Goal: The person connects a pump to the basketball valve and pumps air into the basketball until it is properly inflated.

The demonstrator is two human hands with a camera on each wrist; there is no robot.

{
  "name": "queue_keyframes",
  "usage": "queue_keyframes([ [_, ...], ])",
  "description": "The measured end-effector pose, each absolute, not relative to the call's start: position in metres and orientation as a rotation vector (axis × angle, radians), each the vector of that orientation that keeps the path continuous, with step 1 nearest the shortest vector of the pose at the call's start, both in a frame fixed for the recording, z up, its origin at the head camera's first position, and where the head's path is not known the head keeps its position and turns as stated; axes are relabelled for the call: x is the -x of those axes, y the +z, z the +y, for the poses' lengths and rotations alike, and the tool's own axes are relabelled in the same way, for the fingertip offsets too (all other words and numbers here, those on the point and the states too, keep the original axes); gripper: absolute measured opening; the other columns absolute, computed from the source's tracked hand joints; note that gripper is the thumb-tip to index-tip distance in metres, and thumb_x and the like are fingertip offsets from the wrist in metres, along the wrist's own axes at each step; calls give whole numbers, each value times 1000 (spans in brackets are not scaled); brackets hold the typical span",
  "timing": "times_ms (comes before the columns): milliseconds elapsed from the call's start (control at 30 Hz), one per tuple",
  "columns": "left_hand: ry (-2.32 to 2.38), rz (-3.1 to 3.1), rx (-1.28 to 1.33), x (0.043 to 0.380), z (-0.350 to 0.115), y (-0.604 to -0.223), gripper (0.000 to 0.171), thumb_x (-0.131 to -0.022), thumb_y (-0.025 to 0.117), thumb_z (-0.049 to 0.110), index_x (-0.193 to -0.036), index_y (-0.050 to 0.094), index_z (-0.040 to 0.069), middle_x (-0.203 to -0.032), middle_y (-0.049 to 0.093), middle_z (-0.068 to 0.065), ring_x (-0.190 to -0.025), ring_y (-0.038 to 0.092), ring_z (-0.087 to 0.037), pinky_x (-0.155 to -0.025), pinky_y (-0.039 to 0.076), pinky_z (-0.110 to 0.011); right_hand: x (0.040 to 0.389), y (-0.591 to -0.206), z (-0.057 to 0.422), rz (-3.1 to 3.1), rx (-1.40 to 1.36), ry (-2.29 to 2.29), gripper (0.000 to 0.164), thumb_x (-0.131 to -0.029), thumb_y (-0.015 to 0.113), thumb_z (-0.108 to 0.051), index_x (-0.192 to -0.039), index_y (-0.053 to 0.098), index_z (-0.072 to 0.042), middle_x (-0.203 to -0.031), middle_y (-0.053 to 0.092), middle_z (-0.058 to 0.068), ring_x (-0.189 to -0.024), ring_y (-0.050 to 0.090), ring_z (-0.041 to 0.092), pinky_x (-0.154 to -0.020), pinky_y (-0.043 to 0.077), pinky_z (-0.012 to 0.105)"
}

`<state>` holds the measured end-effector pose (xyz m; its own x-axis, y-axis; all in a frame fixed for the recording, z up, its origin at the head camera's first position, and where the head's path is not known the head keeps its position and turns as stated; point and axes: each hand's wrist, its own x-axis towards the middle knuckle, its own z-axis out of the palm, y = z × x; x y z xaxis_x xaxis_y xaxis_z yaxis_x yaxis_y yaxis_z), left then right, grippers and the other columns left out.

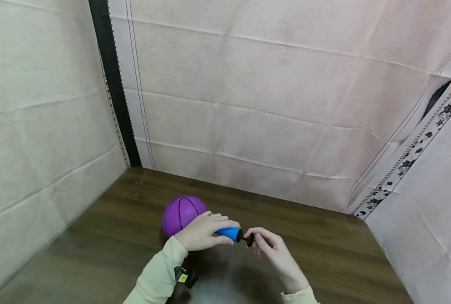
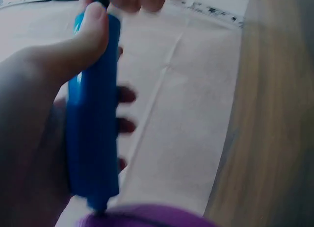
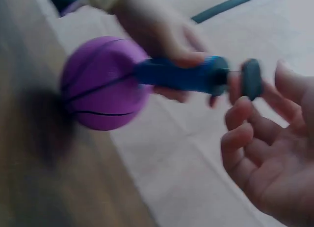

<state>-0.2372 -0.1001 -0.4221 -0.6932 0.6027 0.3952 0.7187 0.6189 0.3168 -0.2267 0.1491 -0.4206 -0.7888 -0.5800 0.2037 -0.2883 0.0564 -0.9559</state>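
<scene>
A blue hand pump point(image 1: 230, 233) is gripped round its barrel by my left hand point(image 1: 206, 231), the thumb lying along it toward the handle end. The other end of the barrel meets a purple ball point(image 1: 180, 215) with black lines, as the right wrist view shows. At the pump's black handle point(image 3: 251, 80), partly drawn out on its thin rod, my right hand point(image 1: 277, 250) has its fingers curled about the disc. In the right wrist view, the right thumb stands away from the handle. The left fingers wrap behind the barrel point(image 2: 93, 119).
The ball is over a brown wood-grain table point(image 1: 111, 253). Pale creased cloth walls point(image 1: 248, 105) rise at the back and both sides. A black wrist device point(image 1: 185, 276) with a yellow patch sits at the left sleeve.
</scene>
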Motion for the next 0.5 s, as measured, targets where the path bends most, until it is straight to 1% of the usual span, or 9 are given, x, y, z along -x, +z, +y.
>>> queue_keyframes([
  [67, -738, -2614, 1114, 238, -106, -421, 39, -94, 57, 44, -130, 57, 32, -116, 66, 10, -102, 59, -6, -88, 44, -35, 225, -412, 157, 2116, 901, -1778, 30, -105, 40, -18, -115, 57, 4, -81, 59, -5, -65, 50, 10, -62, 47, 29],
  [133, -781, -2624, 1128, 239, -111, -421, 40, -96, 54, 45, -133, 56, 31, -120, 66, 9, -104, 59, -6, -90, 45, -36, 223, -405, 166, 2116, 930, -1792, 29, -105, 41, -15, -115, 57, 5, -80, 59, -7, -67, 51, 5, -63, 47, 31],
  [200, -787, -2626, 1110, 240, -116, -421, 39, -97, 53, 44, -134, 55, 32, -120, 66, 10, -103, 59, -5, -89, 45, -36, 221, -399, 176, 2099, 988, -1843, 25, -104, 41, -9, -115, 58, 5, -79, 59, -8, -66, 51, 7, -63, 45, 31],
  [267, -784, -2618, 1081, 241, -121, -419, 37, -97, 53, 42, -133, 55, 32, -117, 66, 11, -101, 58, -5, -88, 44, -35, 219, -394, 185, 2105, 1047, -1890, 22, -101, 42, -2, -113, 61, 1, -78, 61, -10, -64, 51, 9, -62, 43, 31],
  [367, -766, -2597, 1044, 241, -125, -417, 36, -96, 57, 40, -131, 57, 33, -112, 67, 11, -98, 57, -4, -87, 44, -33, 218, -391, 192, 2102, 1125, -1956, 27, -98, 45, 7, -109, 63, -9, -79, 63, -11, -61, 49, 13, -58, 41, 31],
  [433, -734, -2577, 1031, 241, -124, -417, 36, -95, 58, 39, -130, 57, 32, -108, 67, 11, -96, 57, -4, -86, 44, -33, 219, -393, 190, 2070, 1137, -1982, 30, -97, 45, 7, -108, 63, -14, -80, 63, -10, -60, 49, 11, -53, 40, 31],
  [500, -678, -2548, 1016, 242, -122, -418, 37, -94, 59, 39, -130, 58, 31, -105, 66, 10, -94, 57, -5, -86, 43, -33, 220, -397, 181, 2016, 1131, -1984, 29, -99, 44, 4, -109, 62, -16, -80, 62, -10, -59, 49, 9, -50, 40, 28],
])
